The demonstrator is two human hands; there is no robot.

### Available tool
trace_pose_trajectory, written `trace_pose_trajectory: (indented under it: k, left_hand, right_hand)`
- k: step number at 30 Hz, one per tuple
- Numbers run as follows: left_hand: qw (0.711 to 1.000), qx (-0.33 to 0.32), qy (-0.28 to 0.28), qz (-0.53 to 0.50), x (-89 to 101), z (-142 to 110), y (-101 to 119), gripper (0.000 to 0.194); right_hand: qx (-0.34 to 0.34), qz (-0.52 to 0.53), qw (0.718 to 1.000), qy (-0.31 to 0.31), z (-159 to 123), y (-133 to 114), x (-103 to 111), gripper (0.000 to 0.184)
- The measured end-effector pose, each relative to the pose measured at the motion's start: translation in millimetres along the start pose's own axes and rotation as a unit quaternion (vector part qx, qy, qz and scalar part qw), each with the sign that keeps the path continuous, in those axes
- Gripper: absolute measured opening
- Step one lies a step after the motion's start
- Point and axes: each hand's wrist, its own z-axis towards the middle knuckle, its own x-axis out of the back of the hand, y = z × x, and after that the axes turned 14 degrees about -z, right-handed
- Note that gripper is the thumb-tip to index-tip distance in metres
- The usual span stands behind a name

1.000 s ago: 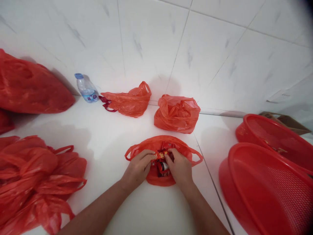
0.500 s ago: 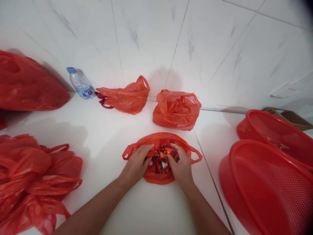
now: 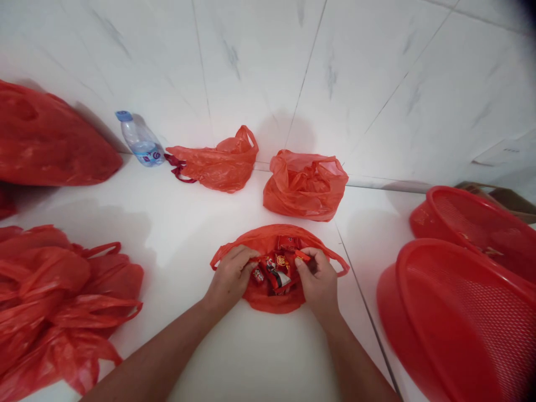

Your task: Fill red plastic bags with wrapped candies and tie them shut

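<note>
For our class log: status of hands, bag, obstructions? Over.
Left hand over centre bag, grip unclear. Right hand pinching packet. Bag open, goods inside. Only hands over mouth.

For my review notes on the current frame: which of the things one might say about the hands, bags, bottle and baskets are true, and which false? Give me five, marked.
1. The right hand pinches a small red packet. True.
2. The bottle has a red cap. False: the bottle has a blue cap.
3. The open bag between the hands has packets in it. True.
4. The perforated baskets are on the left. False: the red baskets are on the right.
5. The left hand is touching the bottle. False: the left hand is at the open bag.
</note>
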Motion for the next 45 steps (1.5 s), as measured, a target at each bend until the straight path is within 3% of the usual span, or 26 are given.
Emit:
trace_pose_trajectory:
  k: [6, 12, 16, 19, 24, 31, 40, 45]
  left_hand:
    - [1.000, 0.005, -0.010, -0.010, 0.6, 0.3, 1.5, 0.019]
    - [1.000, 0.010, -0.008, -0.008, -0.5, -0.5, -1.2, 0.018]
    - [1.000, -0.005, 0.015, -0.001, -1.8, -1.1, -4.7, 0.018]
    - [1.000, -0.010, 0.028, 0.002, -2.2, -1.4, -6.5, 0.018]
    - [1.000, -0.016, 0.026, 0.005, -1.8, -1.3, -7.1, 0.019]
    - [0.999, -0.024, 0.028, 0.007, -2.8, -1.4, -8.0, 0.019]
    - [0.999, -0.024, 0.020, 0.020, -2.9, -2.7, -9.9, 0.024]
    - [0.999, -0.026, 0.017, 0.023, -2.9, -2.5, -9.4, 0.025]
  right_hand:
    - [-0.004, -0.047, 0.999, 0.009, 1.2, 4.7, -1.0, 0.020]
    - [0.021, -0.160, 0.987, 0.027, 1.9, 5.0, -2.2, 0.034]
    - [0.043, -0.218, 0.974, 0.038, -0.9, -1.1, 1.8, 0.025]
    - [0.081, -0.249, 0.965, -0.003, -4.8, -3.8, 3.6, 0.020]
    - [0.105, -0.315, 0.941, -0.066, -9.8, -6.6, 1.9, 0.036]
    - [0.068, -0.260, 0.958, -0.098, -10.9, -11.1, -2.8, 0.054]
    - [0.094, -0.203, 0.973, -0.054, -13.8, -15.7, -0.8, 0.045]
    - [0.061, -0.187, 0.979, -0.052, -11.8, -14.8, -0.3, 0.045]
